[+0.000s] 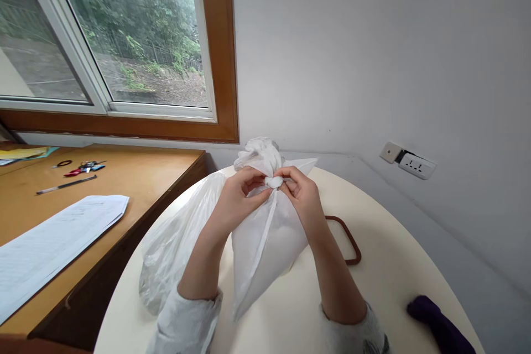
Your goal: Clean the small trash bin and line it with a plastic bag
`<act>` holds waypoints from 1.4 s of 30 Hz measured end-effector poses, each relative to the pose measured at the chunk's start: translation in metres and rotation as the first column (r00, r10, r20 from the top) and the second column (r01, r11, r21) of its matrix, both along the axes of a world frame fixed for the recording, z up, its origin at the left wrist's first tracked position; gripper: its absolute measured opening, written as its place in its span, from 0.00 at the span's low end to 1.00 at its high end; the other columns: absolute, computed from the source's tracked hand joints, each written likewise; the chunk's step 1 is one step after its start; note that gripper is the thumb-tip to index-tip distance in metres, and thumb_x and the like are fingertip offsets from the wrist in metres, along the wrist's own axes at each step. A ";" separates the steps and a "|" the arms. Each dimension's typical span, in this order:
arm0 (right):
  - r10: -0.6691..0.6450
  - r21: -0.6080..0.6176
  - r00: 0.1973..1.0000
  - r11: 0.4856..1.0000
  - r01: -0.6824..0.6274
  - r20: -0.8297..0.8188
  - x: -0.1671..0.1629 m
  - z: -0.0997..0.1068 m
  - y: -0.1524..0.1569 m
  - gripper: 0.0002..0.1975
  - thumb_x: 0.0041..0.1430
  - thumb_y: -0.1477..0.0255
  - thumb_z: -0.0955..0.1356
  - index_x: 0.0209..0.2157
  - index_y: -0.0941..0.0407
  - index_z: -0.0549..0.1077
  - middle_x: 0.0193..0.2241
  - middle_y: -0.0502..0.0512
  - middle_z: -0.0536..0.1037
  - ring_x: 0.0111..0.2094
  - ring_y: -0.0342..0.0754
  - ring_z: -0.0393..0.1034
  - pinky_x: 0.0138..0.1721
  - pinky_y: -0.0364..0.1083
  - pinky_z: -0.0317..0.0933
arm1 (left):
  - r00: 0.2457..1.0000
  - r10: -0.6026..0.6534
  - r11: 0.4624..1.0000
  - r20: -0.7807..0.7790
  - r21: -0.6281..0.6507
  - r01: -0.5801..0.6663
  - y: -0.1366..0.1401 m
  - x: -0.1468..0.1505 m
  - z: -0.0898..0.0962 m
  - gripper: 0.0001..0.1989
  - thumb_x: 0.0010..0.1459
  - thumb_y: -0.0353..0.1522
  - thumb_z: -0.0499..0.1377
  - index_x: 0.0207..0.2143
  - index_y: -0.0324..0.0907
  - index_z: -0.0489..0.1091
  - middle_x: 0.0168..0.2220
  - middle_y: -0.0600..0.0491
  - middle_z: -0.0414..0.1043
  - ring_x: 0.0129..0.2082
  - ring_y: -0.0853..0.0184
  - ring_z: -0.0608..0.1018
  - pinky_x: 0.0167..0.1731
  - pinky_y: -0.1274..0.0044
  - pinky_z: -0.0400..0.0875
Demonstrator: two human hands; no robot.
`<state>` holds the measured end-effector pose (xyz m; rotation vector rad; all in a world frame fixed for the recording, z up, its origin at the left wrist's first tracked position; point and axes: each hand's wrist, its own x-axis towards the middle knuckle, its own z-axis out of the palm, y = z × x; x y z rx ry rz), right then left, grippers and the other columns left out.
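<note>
A thin white cloth (274, 232) stands on the round table, gathered into a knot (274, 182) near its middle. Crumpled white folds bunch up behind the knot, and a pointed corner hangs toward me. My left hand (243, 193) pinches the knot's left side between thumb and fingers. From the right, my right hand (299, 191) grips the same knot with its thumb and forefinger. Whether anything lies under the cloth is hard to make out. To the left, a clear plastic bag (178, 243) lies crumpled, partly behind my left forearm.
On the white round table (398, 265) lie a brown rounded frame (350, 240), partly behind my right forearm, and a dark purple cloth item (440, 323). The wooden desk (166, 163) at left holds papers (62, 249), a pen (66, 184) and keys (87, 167). A wall and window stand behind.
</note>
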<state>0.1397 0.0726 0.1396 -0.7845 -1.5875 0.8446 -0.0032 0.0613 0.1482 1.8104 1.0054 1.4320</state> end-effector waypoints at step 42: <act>-0.228 0.350 0.971 0.918 0.189 0.074 -0.009 -0.003 -0.008 0.08 0.50 0.81 0.62 0.27 0.54 0.68 0.28 0.50 0.69 0.30 0.44 0.63 0.32 0.43 0.60 | 0.920 0.353 0.930 -0.170 0.169 -0.325 -0.003 0.006 0.001 0.06 0.52 0.29 0.52 0.31 0.42 0.69 0.31 0.54 0.67 0.27 0.71 0.68 0.28 0.79 0.65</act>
